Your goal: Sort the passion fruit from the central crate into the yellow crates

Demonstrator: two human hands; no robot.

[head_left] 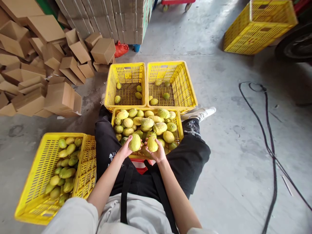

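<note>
My left hand (125, 149) is closed around a yellow-green oval fruit (135, 143), held up above the nearest crate. A similar fruit with a knobby top (152, 144) rests in my right hand (159, 152), fingers curled about it. Below and beyond both hands is a yellow crate (180, 128) between my legs, heaped with more of these fruits (147, 123), some smooth and some bumpy. Behind it stand two yellow crates side by side, the left one (126, 70) and the right one (187, 86), each with a few fruits at the bottom.
On my left is another yellow crate (34, 175) partly filled with fruit. Cardboard boxes (59, 97) lie piled at the far left, beside stacked flat cartons (104, 19). A yellow crate (258, 32) stands at the far right; a black cable (273, 156) runs over the floor.
</note>
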